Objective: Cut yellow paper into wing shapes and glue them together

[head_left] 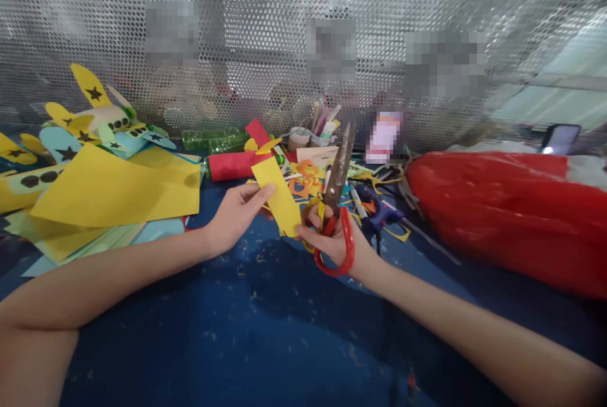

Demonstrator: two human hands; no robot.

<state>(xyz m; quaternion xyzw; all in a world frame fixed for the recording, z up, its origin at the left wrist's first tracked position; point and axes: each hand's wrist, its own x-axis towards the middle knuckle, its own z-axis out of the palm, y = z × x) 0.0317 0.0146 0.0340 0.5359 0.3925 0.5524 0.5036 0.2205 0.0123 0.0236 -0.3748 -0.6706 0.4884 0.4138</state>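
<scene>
A yellow paper strip [277, 197] slants between my two hands, above the blue tabletop. My left hand [240, 212] pinches its left edge between thumb and fingers. The lower right corner of the strip is touched by the fingertips of my right hand [334, 237]. That same hand has its fingers through the red handle loops of a pair of scissors [337, 179]. The blades point up and away from me and look closed. Behind the strip lies a bottle wrapped in red paper [231, 165], and small orange and yellow paper scraps [303, 182] are scattered beside it.
Yellow paper sheets [123, 189] are stacked at the left, before several paper-decorated toy airplanes [107, 119]. A glue gun [379, 208] lies right of the scissors. Farther right is a big red plastic bag [493, 211]. A perforated metal sheet [265, 28] stands behind.
</scene>
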